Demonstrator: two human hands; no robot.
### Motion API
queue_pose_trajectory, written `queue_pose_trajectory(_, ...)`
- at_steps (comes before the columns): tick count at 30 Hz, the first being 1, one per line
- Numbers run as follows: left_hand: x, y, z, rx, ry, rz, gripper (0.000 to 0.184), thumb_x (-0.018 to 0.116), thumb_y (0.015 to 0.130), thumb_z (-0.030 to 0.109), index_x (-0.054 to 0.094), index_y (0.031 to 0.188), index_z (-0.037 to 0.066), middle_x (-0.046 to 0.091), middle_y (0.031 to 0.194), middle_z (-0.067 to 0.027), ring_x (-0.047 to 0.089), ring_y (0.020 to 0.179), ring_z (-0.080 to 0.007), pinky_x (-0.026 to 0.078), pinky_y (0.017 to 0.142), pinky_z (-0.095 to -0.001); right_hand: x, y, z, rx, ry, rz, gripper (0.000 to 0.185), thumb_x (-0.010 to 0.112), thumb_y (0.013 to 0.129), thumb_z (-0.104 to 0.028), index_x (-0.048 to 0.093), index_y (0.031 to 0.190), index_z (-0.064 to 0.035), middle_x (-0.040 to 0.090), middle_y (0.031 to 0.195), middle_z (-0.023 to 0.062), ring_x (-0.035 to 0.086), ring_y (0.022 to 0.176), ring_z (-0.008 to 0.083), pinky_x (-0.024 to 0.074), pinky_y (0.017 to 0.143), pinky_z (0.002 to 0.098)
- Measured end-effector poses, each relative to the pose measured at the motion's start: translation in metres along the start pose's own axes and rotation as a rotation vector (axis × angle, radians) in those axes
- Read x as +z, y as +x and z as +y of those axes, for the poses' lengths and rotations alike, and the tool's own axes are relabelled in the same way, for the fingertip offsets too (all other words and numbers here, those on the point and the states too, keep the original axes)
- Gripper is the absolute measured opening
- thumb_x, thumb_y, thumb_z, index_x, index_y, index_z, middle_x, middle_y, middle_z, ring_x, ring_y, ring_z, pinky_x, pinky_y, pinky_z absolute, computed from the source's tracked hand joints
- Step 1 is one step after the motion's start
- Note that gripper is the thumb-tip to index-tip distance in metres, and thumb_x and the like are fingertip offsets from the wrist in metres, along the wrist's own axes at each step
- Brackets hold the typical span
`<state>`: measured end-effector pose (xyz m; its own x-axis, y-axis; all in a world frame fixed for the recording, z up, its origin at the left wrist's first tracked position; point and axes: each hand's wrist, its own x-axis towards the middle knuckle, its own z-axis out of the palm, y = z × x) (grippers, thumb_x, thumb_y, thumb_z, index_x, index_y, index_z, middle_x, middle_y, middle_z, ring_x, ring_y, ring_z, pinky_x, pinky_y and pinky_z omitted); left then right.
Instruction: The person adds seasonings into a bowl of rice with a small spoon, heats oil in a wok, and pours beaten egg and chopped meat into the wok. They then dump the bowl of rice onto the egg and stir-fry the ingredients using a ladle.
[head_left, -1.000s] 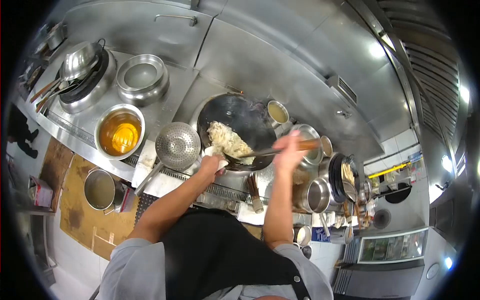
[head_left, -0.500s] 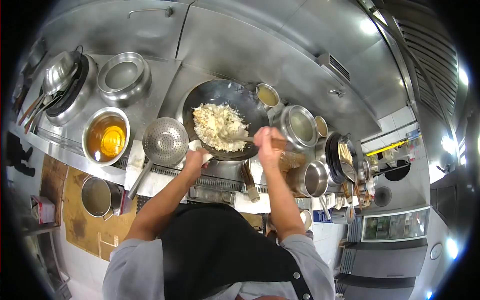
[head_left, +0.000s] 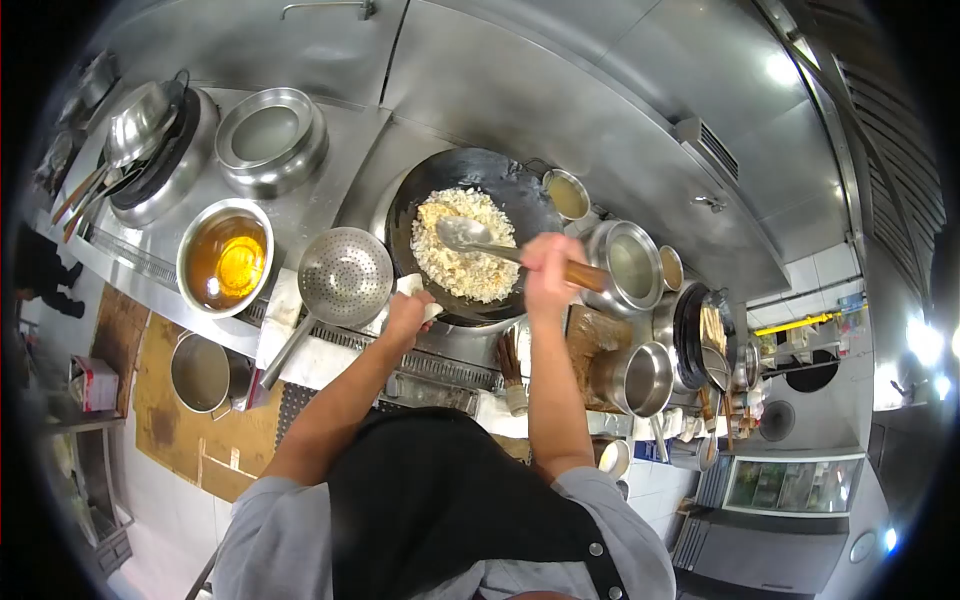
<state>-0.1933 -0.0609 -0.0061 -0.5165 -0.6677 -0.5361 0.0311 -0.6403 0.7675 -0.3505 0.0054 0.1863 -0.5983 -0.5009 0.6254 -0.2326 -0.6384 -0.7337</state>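
Rice mixed with egg (head_left: 465, 262) lies in a big dark wok (head_left: 515, 190) ahead of me. My right hand (head_left: 550, 272) is wrapped round the wooden handle of a metal ladle (head_left: 462, 233), whose bowl rests over the rice. At the wok's near left rim, my left hand (head_left: 408, 315) is closed on a folded white cloth (head_left: 411, 287); the rim under the cloth is hidden. Left of that hand, a perforated strainer (head_left: 346, 278) sits with its handle pointing toward me.
A bowl of golden oil (head_left: 197, 252) stands left of the strainer. Steel pots (head_left: 262, 132) are behind it, and another pot (head_left: 628, 262) is right of the wok. A saucepan (head_left: 640, 380) and a brush (head_left: 512, 385) are at the front edge.
The ladle has lifted out of the rice and swung up and left, its bowl now showing. The rice looks more spread and even. My left hand stays at the rim; the whole view has shifted slightly.
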Motion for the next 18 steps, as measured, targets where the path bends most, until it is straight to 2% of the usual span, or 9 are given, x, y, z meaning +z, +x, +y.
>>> queue_pose_trajectory(2,-0.002,0.000,0.002,0.006,0.005,0.007,0.016,0.064,0.085,0.015,0.062,0.086,-0.001,0.062,0.066,-0.0089,0.054,0.045,-0.0165,0.040,0.039,-0.0310,0.001,-0.001,0.026,0.112,-0.122,-0.062,0.034,0.056,0.105,-0.014,0.048,0.073,-0.0055,0.052,0.061,0.0043,0.048,0.054,0.0112,0.0390,0.052,0.0273)
queue_pose_trajectory(6,0.002,-0.002,0.003,-0.004,0.007,0.043,0.015,0.064,0.085,0.014,0.061,0.090,0.000,0.062,0.068,-0.0085,0.052,0.044,-0.0160,0.040,0.038,-0.0308,0.015,0.026,-0.012,0.043,0.011,-0.033,0.033,0.056,0.105,-0.013,0.047,0.073,-0.0061,0.052,0.061,0.0045,0.049,0.055,0.0116,0.0411,0.053,0.0286)
queue_pose_trajectory(9,0.005,-0.004,0.004,0.016,-0.024,0.039,0.014,0.064,0.086,0.013,0.061,0.091,0.001,0.062,0.068,-0.0082,0.052,0.044,-0.0158,0.039,0.038,-0.0307,0.019,0.017,0.024,-0.001,-0.037,0.026,0.036,0.052,0.107,-0.015,0.044,0.073,-0.0078,0.045,0.060,0.0032,0.042,0.051,0.0131,0.0407,0.050,0.0306)
queue_pose_trajectory(10,0.004,-0.005,0.005,0.029,-0.030,0.030,0.013,0.064,0.086,0.013,0.060,0.090,0.001,0.062,0.067,-0.0081,0.053,0.044,-0.0158,0.039,0.038,-0.0306,0.025,0.019,0.028,0.083,-0.109,0.030,0.036,0.052,0.106,-0.015,0.043,0.073,-0.0072,0.045,0.059,0.0027,0.042,0.050,0.0130,0.0393,0.048,0.0310)
queue_pose_trajectory(13,0.003,-0.005,0.005,-0.003,0.004,0.029,0.014,0.064,0.086,0.013,0.059,0.092,0.002,0.062,0.068,-0.0078,0.053,0.045,-0.0157,0.039,0.038,-0.0304,0.009,0.042,-0.010,0.142,-0.238,-0.075,0.033,0.060,0.103,-0.015,0.050,0.073,-0.0051,0.054,0.062,0.0035,0.047,0.052,0.0109,0.0401,0.050,0.0289)
queue_pose_trajectory(14,0.003,-0.004,0.003,0.003,0.025,0.033,0.014,0.063,0.086,0.014,0.059,0.093,0.002,0.062,0.069,-0.0082,0.053,0.045,-0.0158,0.040,0.038,-0.0304,0.000,0.043,-0.019,0.140,-0.213,0.005,0.031,0.062,0.102,-0.016,0.052,0.075,-0.0047,0.052,0.061,0.0021,0.045,0.050,0.0106,0.0378,0.048,0.0292)
queue_pose_trajectory(15,0.001,-0.001,0.002,0.011,0.039,0.038,0.014,0.063,0.087,0.014,0.059,0.094,0.003,0.063,0.071,-0.0086,0.054,0.046,-0.0160,0.041,0.038,-0.0304,-0.012,0.042,-0.027,0.078,-0.051,-0.015,0.031,0.061,0.103,-0.016,0.052,0.075,-0.0052,0.051,0.060,0.0020,0.045,0.051,0.0105,0.0385,0.049,0.0290)
queue_pose_trajectory(17,0.005,-0.001,-0.002,0.018,0.025,0.047,0.014,0.062,0.088,0.014,0.059,0.096,0.003,0.063,0.072,-0.0087,0.054,0.048,-0.0160,0.042,0.040,-0.0302,-0.029,0.027,-0.008,-0.027,-0.002,0.051,0.032,0.059,0.104,-0.015,0.051,0.074,-0.0056,0.051,0.059,0.0024,0.045,0.051,0.0106,0.0397,0.049,0.0292)
queue_pose_trajectory(18,0.006,-0.002,-0.001,0.019,0.008,0.050,0.014,0.062,0.088,0.014,0.059,0.097,0.004,0.062,0.073,-0.0085,0.054,0.049,-0.0159,0.042,0.040,-0.0301,-0.024,0.022,0.002,0.049,-0.043,0.058,0.033,0.058,0.104,-0.015,0.050,0.074,-0.0060,0.050,0.059,0.0027,0.045,0.051,0.0110,0.0402,0.049,0.0296)
